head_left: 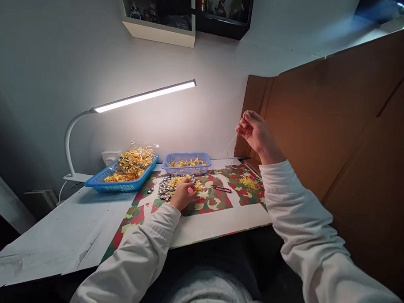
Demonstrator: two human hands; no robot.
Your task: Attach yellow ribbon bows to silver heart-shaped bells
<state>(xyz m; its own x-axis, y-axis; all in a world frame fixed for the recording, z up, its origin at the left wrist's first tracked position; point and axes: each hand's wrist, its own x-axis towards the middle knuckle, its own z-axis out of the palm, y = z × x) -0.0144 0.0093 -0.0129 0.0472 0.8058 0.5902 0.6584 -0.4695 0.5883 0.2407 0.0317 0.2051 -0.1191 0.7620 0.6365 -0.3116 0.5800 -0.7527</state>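
Right hand (255, 133) raised well above the counter (70, 226), far right, in front of the brown cardboard panel (322, 129). Fingers (244, 124) pinched closed on the top end of a thin pale thread (230, 143). Thread's long axis runs diagonal: high right end at the pinch, pointing down and left toward the counter; lower end too fine to trace.

Left hand (183, 193) down on the camouflage-pattern mat (213, 200), fingers curled closed at the near edge of a pile of small silver bells (167, 185) mixed with yellow bits; what it grips, cannot tell.

Small red snips (222, 188) lie flat on the mat just right of the left hand, long axis left-right. Loose yellow thread clump (249, 183) further right. Two blue plastic baskets at the far side: large one (121, 182) left, heaped with bagged yellow pieces; small one (186, 162) right. White LED desk lamp (144, 96) lit overhead.
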